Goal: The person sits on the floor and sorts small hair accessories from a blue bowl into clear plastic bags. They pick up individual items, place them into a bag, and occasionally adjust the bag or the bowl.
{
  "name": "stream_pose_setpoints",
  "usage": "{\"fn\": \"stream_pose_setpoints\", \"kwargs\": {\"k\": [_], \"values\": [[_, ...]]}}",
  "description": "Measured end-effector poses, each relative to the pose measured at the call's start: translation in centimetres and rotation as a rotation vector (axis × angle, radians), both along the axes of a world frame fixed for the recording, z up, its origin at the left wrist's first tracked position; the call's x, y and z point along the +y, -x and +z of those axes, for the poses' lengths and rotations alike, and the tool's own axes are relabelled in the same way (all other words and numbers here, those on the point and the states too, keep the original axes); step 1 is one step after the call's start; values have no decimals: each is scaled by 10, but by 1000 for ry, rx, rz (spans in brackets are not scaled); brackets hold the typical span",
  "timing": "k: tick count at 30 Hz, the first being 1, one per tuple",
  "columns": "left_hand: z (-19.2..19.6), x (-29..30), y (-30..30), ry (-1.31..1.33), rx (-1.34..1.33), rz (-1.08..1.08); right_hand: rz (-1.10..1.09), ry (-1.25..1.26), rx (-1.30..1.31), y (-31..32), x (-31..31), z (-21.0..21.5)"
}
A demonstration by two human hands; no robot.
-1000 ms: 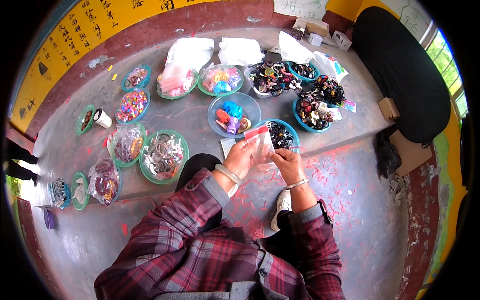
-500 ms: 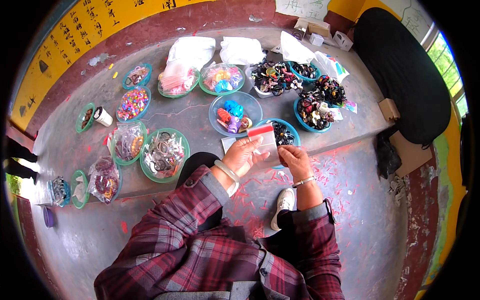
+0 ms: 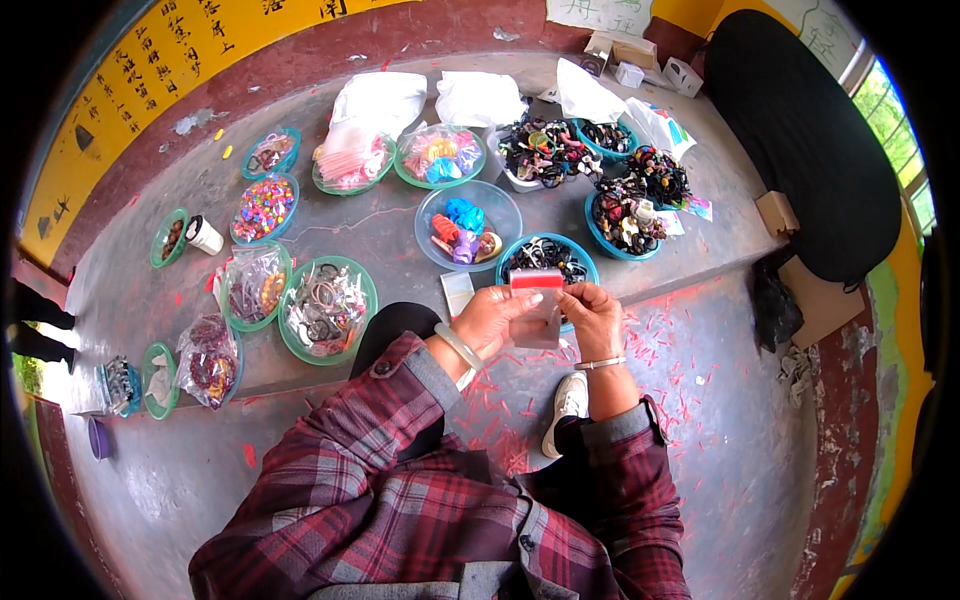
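A small clear plastic bag with a red strip along its top (image 3: 537, 328) is stretched between my two hands, over the ledge's front edge. My left hand (image 3: 490, 320) pinches its left side, thumb on top. At the upper right corner my right hand (image 3: 594, 318) is closed on the bag, fingertips pressed together. Just beyond the bag stands a blue basin of black hair ties (image 3: 548, 258), partly covered by it. A flat whitish packet (image 3: 458, 291) lies beside my left hand. Farther back, a clear bowl (image 3: 425, 222) holds blue, red and purple pieces.
Bowls of hair ties (image 3: 630, 222) stand at the right, near a black padded object (image 3: 810, 150). At the left are a bowl of bright beads (image 3: 266, 207), a white cup (image 3: 205, 235) and a green bowl of trinkets (image 3: 329, 308). Red scraps litter the floor (image 3: 690, 440).
The bag has come down and now hangs more upright between my hands. My right hand has moved up to its top corner, and my hands are closer together.
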State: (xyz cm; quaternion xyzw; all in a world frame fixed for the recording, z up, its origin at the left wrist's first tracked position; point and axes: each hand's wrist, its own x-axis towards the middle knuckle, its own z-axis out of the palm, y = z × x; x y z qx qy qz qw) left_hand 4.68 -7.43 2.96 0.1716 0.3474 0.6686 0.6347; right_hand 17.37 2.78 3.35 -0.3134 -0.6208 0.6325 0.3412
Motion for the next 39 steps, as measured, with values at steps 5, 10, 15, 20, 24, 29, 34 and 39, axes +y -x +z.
{"fn": "stream_pose_setpoints", "kwargs": {"k": [5,10,15,20,24,29,34,39], "values": [[2,0,0,-14,-51,4,-64,-69,-26,-1,-5,6],[-1,2,1,-38,-144,33,-133,-38,-23,0,-6,6],[-3,3,2,-43,-161,62,-218,-365,-128,0,-10,11],[-2,1,5,-56,-120,63,-114,-475,-111,1,-13,22],[-3,1,4,-62,-60,31,-50,-471,-161,0,-12,20],[3,-1,2,-94,-73,-55,-45,-522,-168,-1,-10,18],[12,-4,2,-80,-47,-50,-39,-528,-224,-3,-12,25],[1,-4,6,-50,7,-79,-48,-611,-199,-3,-15,24]]}}
